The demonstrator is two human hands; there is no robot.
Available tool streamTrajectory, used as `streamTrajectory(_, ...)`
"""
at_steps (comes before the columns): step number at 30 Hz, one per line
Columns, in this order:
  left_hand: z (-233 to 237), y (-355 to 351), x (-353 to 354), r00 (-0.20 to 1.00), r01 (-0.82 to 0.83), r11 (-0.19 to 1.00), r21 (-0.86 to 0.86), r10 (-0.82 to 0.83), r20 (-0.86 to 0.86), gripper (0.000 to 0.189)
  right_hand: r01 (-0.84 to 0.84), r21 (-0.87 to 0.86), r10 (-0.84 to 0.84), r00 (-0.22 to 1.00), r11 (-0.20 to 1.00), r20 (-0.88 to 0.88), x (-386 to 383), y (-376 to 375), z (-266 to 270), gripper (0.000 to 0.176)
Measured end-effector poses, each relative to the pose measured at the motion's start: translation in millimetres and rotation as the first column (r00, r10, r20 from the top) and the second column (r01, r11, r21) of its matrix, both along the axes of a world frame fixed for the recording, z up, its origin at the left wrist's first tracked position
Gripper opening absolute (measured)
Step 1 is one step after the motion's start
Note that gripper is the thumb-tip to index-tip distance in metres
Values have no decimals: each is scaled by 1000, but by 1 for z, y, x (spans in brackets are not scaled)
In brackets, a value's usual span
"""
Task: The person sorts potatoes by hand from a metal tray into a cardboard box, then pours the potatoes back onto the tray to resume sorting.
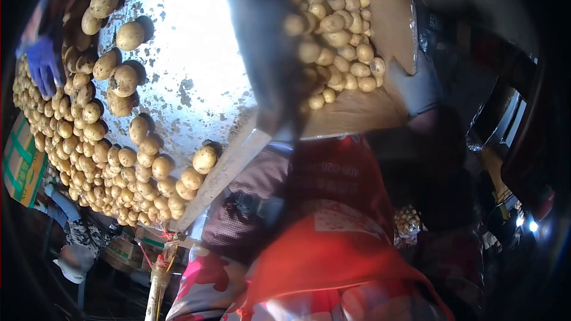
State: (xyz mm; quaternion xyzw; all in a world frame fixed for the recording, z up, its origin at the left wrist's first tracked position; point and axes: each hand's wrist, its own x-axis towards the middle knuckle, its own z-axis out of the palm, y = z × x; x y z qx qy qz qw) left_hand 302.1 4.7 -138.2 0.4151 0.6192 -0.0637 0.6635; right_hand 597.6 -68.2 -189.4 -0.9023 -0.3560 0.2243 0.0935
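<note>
My right hand [418, 86], in a grey glove, grips the near right corner of an open cardboard box [351, 110], the thumb over its rim. Many small yellow potatoes [339, 38] lie inside the box, which has clear film along its edge. I cannot make out my left hand; a dark blurred band runs up between the box and the metal sorting table [190, 35]. More potatoes [124, 80] are spread over that table, piled thickly along its left and near sides.
Another person's purple-gloved hand [43, 65] rests on the potatoes at far left. A co-worker in a pale cap [74, 261] is at lower left, by a green and yellow carton [24, 163]. The table's raised rim [223, 175] runs close to my red apron [321, 255].
</note>
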Motion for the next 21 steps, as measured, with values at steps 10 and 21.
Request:
streamTrajectory(10, -16, -11, 17, 996, 79, 995, 59, -76, -49, 20, 14, -61, -22, 993, 998, -119, 27, 16, -4, 49)
streamTrajectory(21, -2, -11, 9, 999, 37, 999, 30, -36, -35, 17, 38, -164, -52, 995, 986, -83, 12, 11, -2, 48)
